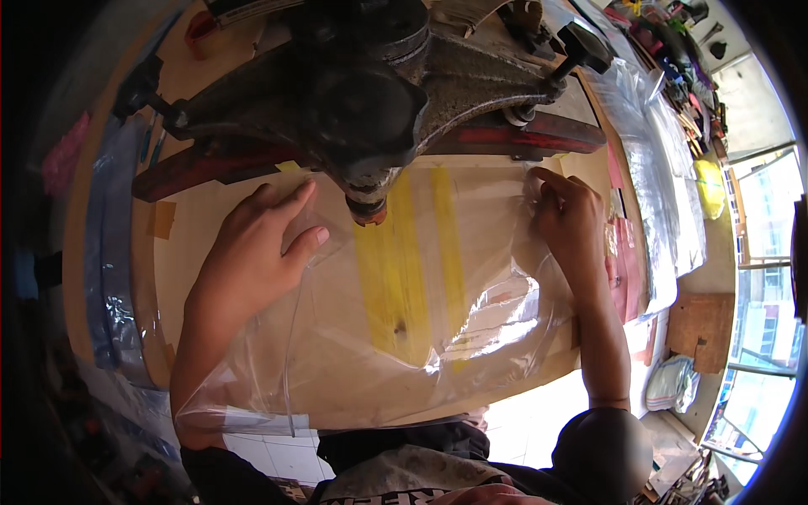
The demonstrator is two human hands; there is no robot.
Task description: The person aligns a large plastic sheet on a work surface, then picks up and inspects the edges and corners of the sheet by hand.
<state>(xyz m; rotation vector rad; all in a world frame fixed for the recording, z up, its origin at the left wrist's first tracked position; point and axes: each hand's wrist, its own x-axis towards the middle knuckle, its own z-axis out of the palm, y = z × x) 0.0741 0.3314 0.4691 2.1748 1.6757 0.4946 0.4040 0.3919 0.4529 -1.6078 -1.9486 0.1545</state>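
Observation:
A clear plastic sheet (488, 278) lies over the pale work board in front of me and drapes past its near edge. Two yellow stripes (394, 286) show through it. My left hand (261, 240) rests by the sheet's left side, index finger and thumb stretched out and apart; its other fingers are partly hidden. At the sheet's far right corner, my right hand (568, 210) has its fingers curled in a pinch on the plastic. Above both hands stands a heavy dark metal machine head (362, 101), its small round tip (368, 212) pointing down between them.
A red-and-black bar (522, 135) crosses behind my hands under the machine. Black knobs (585, 49) stick out at both sides. More clear plastic (652, 185) is piled on the right, near a yellow bag (709, 189). Bluish plastic strips (114, 252) line the left edge.

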